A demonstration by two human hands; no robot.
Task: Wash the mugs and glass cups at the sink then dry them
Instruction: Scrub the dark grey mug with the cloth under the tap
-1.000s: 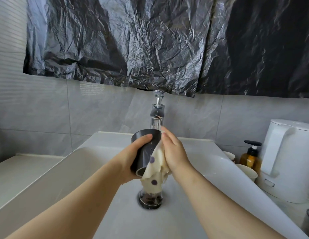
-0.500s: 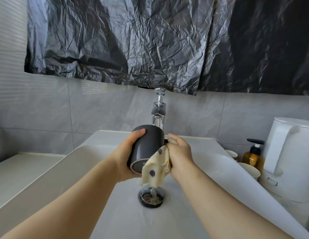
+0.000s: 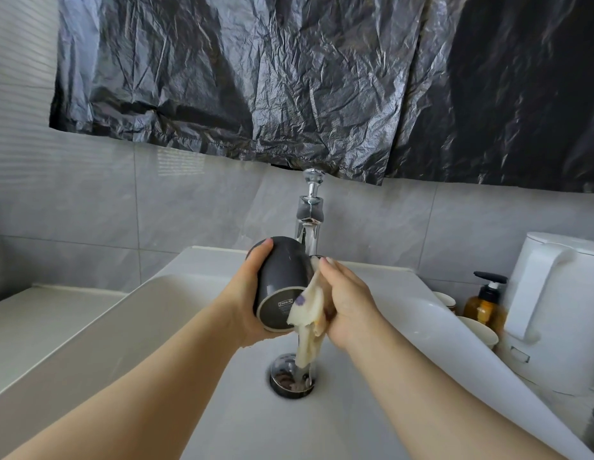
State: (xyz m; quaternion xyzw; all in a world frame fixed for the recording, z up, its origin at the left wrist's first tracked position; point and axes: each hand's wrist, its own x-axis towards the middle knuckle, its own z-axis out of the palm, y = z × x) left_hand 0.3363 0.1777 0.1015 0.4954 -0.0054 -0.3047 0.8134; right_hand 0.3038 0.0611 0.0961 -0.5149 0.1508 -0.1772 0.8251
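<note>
One mug [image 3: 281, 277] between left hand [image 3: 244, 305] and cloth [image 3: 307, 310]

Single head view, close, facing forward-down over sink [image 3: 196, 327]

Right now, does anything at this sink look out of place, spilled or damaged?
Only the crumpled black plastic sheet hanging across the wall above the faucet, its lower edge uneven. Nothing looks spilled or broken: the left hand holds the dark mug tilted, the right hand holds a spotted cloth against it.
</note>
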